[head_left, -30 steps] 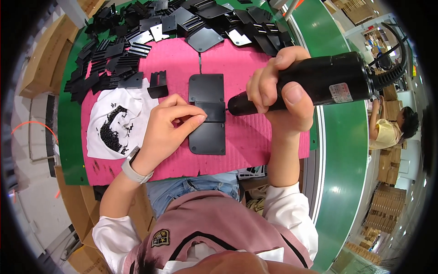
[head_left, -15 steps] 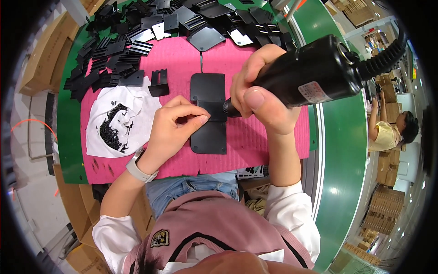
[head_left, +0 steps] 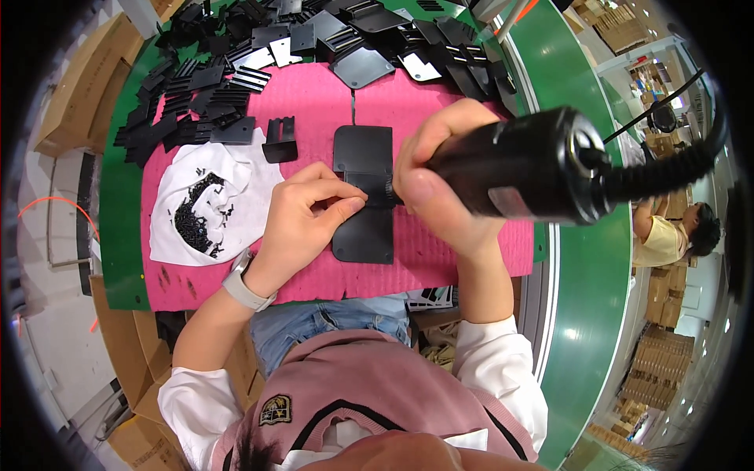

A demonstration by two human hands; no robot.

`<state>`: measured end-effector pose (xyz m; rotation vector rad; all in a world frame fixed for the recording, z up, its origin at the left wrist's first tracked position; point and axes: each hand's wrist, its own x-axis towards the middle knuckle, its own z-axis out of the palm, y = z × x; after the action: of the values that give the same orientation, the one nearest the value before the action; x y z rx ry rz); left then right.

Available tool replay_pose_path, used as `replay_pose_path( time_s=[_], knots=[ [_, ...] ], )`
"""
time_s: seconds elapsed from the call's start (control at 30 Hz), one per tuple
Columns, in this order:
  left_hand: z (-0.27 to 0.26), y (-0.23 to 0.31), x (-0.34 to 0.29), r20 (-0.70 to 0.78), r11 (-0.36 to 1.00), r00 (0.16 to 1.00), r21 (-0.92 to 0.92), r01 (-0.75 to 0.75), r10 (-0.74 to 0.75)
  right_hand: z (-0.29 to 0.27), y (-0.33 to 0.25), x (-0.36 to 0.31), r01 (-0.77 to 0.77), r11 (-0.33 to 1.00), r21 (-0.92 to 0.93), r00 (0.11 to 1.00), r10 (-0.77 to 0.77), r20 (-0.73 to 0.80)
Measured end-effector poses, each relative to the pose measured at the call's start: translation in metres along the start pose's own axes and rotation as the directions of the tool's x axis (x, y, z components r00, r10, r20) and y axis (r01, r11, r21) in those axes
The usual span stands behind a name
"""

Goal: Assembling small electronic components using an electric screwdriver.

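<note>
My right hand [head_left: 449,177] is wrapped round a black electric screwdriver [head_left: 518,165] with a ribbed cable at its rear. Its tip end meets the right side of the middle section of a black plate assembly [head_left: 363,235], which has a rounded panel at its far end and another at its near end. Thumb and fingertips of my left hand [head_left: 306,208] are pinched together at the left edge of that middle section; whatever lies between them is hidden. Left of the assembly, a pile of small black screws [head_left: 188,224] rests on a white cloth [head_left: 169,196].
A pink foam mat [head_left: 306,102] covers much of the green table [head_left: 118,259]. One black bracket [head_left: 280,141] stands beyond my left hand. Many black brackets and plates [head_left: 361,67] are heaped along the far side. Another person [head_left: 667,235] is at the right, near stacked cartons [head_left: 660,353].
The screwdriver's rear end has swung nearer to me and to the right, its tip staying at the assembly's middle section. My left hand keeps its pinch at the left edge.
</note>
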<state>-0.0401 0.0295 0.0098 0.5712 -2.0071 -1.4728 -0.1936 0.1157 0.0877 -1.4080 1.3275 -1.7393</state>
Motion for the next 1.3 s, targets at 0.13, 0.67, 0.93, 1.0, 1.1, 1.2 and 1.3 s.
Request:
replay_pose_path(
  time_s=[0.13,0.67,0.93,1.0,1.1,1.2,1.3],
  knots=[
    [-0.002,0.001,0.0,-0.085,0.975,0.987,0.189,-0.118,0.136,-0.013,0.0,0.003,0.135,0.844,0.519,0.986,-0.166,0.014],
    [-0.012,0.0,-0.006,-0.048,0.98,0.98,-0.038,-0.197,0.195,-0.016,0.011,0.01,0.196,0.695,0.692,0.955,-0.296,0.026],
    [-0.015,0.0,-0.007,-0.049,0.987,0.992,-0.107,-0.121,0.116,-0.012,0.012,0.009,0.194,0.71,0.676,0.962,-0.274,0.012],
    [-0.016,-0.001,-0.007,-0.046,0.984,0.988,-0.089,-0.153,0.149,-0.01,0.011,0.009,0.172,0.73,0.661,0.97,-0.244,0.017],
    [-0.018,-0.006,-0.008,-0.045,0.979,0.99,-0.148,-0.142,0.137,-0.002,0.011,0.009,0.215,0.689,0.692,0.975,-0.187,-0.116],
    [-0.021,0.0,-0.005,-0.027,0.991,0.992,-0.059,-0.121,0.12,-0.005,0.011,0.016,0.189,0.701,0.688,0.98,-0.176,-0.089],
    [-0.01,-0.007,-0.008,-0.091,0.968,0.985,-0.22,0.121,-0.144,-0.006,0.01,0.02,0.199,0.811,0.55,0.974,-0.224,-0.022]
  ],
)
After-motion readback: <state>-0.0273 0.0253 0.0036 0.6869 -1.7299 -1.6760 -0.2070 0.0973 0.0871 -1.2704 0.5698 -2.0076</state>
